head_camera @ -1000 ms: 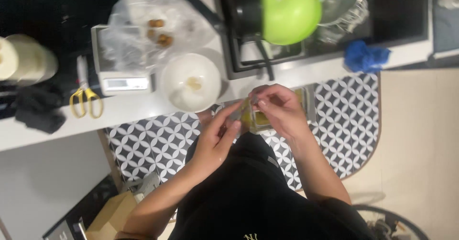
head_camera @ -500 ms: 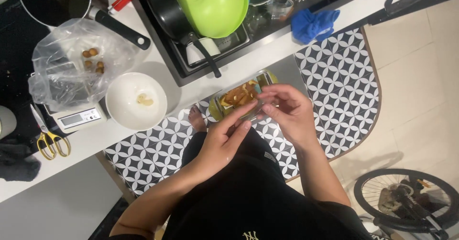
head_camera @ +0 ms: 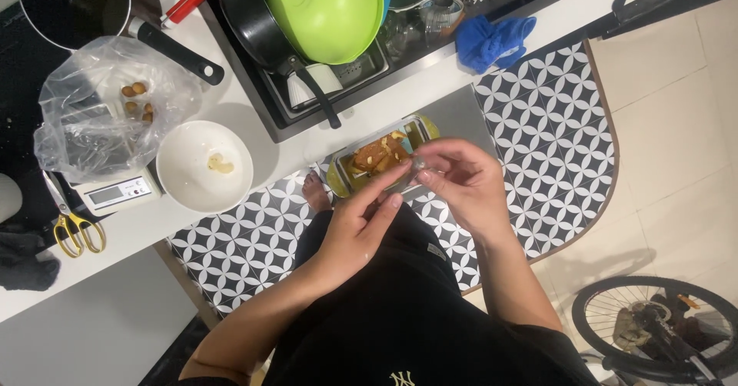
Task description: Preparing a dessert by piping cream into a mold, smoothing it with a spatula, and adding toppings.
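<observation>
Both hands, left hand (head_camera: 355,228) and right hand (head_camera: 460,182), pinched one small item (head_camera: 419,168), fingers together; white bowl (head_camera: 204,167) lay at nine o'clock.

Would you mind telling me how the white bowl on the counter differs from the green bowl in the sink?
The white bowl stands upright with its mouth open; the green bowl lies tipped over, showing its outside. The white bowl sits alone on the counter beside a scale; the green bowl leans among pans in the sink. The white bowl holds a small pale piece; the green bowl's inside is hidden. Both are round.
</observation>
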